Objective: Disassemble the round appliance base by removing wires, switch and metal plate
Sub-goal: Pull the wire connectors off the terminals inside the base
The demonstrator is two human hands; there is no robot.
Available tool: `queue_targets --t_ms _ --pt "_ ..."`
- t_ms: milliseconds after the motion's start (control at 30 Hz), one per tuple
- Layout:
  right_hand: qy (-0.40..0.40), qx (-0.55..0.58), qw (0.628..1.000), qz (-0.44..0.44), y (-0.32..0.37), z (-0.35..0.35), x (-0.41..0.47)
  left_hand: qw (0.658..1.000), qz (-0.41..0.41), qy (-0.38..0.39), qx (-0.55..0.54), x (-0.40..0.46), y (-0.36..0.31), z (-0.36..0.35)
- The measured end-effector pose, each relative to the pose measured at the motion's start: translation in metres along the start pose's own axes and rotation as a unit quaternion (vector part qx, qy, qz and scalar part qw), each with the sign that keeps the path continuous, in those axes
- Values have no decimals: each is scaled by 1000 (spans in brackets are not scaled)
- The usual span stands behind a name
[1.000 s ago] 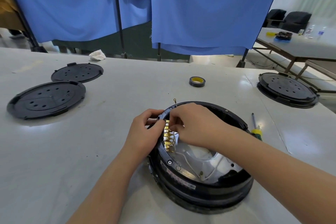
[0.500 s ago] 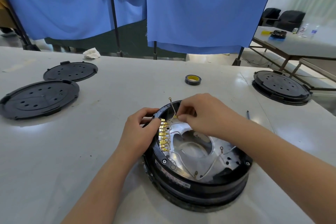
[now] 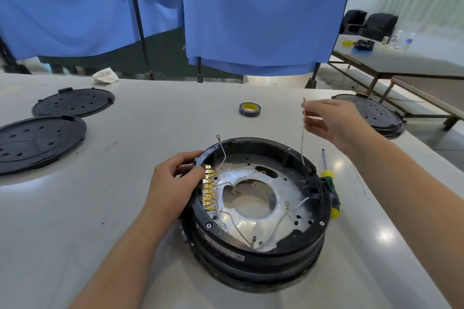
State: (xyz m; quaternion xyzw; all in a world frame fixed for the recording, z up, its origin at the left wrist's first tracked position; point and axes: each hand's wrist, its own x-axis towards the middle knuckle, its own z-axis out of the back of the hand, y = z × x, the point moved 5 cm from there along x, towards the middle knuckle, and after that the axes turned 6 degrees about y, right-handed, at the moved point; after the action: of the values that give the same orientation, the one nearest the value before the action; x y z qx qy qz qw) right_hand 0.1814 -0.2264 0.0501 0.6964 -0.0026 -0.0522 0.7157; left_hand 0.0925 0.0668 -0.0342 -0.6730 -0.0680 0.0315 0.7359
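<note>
Round black base [image 3: 258,256], open top: silver plate [image 3: 283,183], loose wires [image 3: 233,218].

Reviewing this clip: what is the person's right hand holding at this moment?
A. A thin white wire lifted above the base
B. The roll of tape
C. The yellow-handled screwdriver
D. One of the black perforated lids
A: the right hand pinches a thin white wire that hangs down toward the round base, while the screwdriver and tape roll lie untouched on the table.
</note>
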Motion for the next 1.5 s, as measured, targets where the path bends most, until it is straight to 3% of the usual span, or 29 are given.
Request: queue_targets --t_ms 200,367,500,633,767,1000,1133,1267,1367,1500 --pt "-58 136 980 -136 -59 28 33 1000 12 -12 -13 1 0 5" --pt "-59 -13 984 -170 -85 31 46 1000 15 -10 -16 2 -1 5" --pt "-58 -52 983 -167 -77 30 55 1000 15 -11 -19 3 -1 5" --pt "-23 -205 971 -120 -63 29 61 1000 14 -9 -17 4 0 6" --pt "34 -354 932 -73 -66 12 56 1000 14 -10 -19 5 1 5" --pt "16 -434 901 17 -43 -1 41 1000 15 -12 -23 4 1 3" --pt "21 -423 899 107 -9 -23 13 999 24 2 -30 4 0 2" --pt "112 -283 942 142 7 -68 -35 997 48 49 -46 3 1 5" --pt "238 -316 908 138 -10 -115 -70 993 55 84 -56 3 1 6" --pt "285 -390 863 145 -28 -147 -88 990 54 116 -66 2 2 5"
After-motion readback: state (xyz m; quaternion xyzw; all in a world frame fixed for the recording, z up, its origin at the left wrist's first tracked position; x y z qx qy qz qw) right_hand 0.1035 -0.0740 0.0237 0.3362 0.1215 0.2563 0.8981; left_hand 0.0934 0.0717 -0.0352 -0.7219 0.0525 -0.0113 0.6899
